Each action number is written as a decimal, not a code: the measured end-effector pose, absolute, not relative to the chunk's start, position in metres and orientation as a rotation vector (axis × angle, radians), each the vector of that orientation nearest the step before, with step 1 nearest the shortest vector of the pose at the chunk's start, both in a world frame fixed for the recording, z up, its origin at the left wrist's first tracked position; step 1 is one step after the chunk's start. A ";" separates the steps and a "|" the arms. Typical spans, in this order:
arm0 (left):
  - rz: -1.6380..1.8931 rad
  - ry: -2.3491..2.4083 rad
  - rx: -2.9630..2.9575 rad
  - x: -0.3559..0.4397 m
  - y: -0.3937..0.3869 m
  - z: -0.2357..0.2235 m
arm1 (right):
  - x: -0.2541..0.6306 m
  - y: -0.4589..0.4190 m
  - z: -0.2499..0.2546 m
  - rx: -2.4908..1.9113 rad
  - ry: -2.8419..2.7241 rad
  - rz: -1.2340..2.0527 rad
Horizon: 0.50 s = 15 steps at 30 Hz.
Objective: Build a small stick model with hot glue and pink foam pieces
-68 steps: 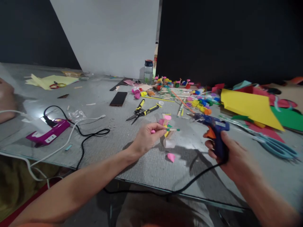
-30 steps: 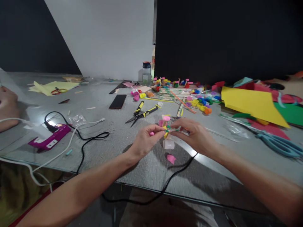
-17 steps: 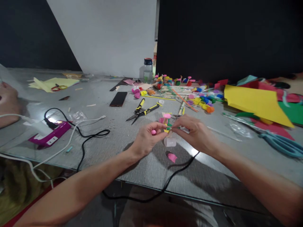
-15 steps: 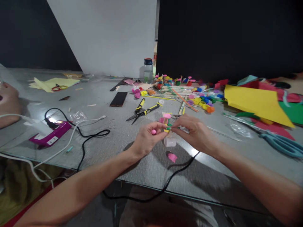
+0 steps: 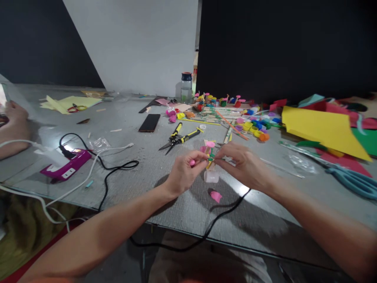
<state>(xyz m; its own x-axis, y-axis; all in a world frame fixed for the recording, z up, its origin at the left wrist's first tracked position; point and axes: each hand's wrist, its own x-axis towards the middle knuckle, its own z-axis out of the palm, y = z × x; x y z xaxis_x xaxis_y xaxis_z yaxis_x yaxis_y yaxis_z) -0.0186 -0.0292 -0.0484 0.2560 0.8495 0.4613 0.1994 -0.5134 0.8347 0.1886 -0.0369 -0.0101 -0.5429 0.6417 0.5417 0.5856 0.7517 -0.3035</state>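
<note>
My left hand (image 5: 184,171) is closed, thumb and fingertips pinched on a small craft piece of wooden sticks (image 5: 208,150) with a pink top (image 5: 210,144) and green and yellow bits. A pink ball (image 5: 192,162), seemingly of modelling clay, sits against the same hand's fingers. From the other side my right hand (image 5: 246,163) meets the craft piece, its thumb and forefinger pinched at a small green bit (image 5: 211,159). What exactly lies between those fingertips is too small to tell. Just below stands a whitish translucent small tub (image 5: 211,177), and nearer me lies a pink clay lump (image 5: 216,196).
Yellow-and-black shears (image 5: 178,137), a phone (image 5: 149,123) and a bottle (image 5: 186,87) lie or stand beyond. Coloured clay pieces (image 5: 256,127), yellow sheet (image 5: 321,127) and blue-handled scissors (image 5: 353,179) are rightward. A purple power strip (image 5: 69,167), cables and another person's hand (image 5: 14,122) are leftward.
The view has shifted slightly, so everything appears a little further right. Both hands keep nearly the same pinch on the craft piece, with only small fingertip movement.
</note>
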 end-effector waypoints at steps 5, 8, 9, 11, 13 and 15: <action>1.275 0.955 1.874 -0.018 -0.030 -0.049 | 0.187 -0.036 -0.006 -0.954 -2.283 0.239; 1.274 0.959 1.874 -0.018 -0.030 -0.050 | 0.184 -0.033 -0.003 -1.047 -2.213 0.370; 1.276 0.958 1.876 -0.018 -0.030 -0.051 | 0.183 -0.032 -0.003 -1.071 -2.191 0.420; 1.279 0.953 1.877 -0.018 -0.030 -0.051 | 0.181 -0.029 -0.001 -1.088 -2.163 0.525; 1.280 0.947 1.868 -0.018 -0.030 -0.051 | 0.179 -0.026 0.000 -1.083 -2.151 0.616; 1.280 0.940 1.859 -0.018 -0.030 -0.050 | 0.179 -0.024 0.003 -1.078 -2.138 0.680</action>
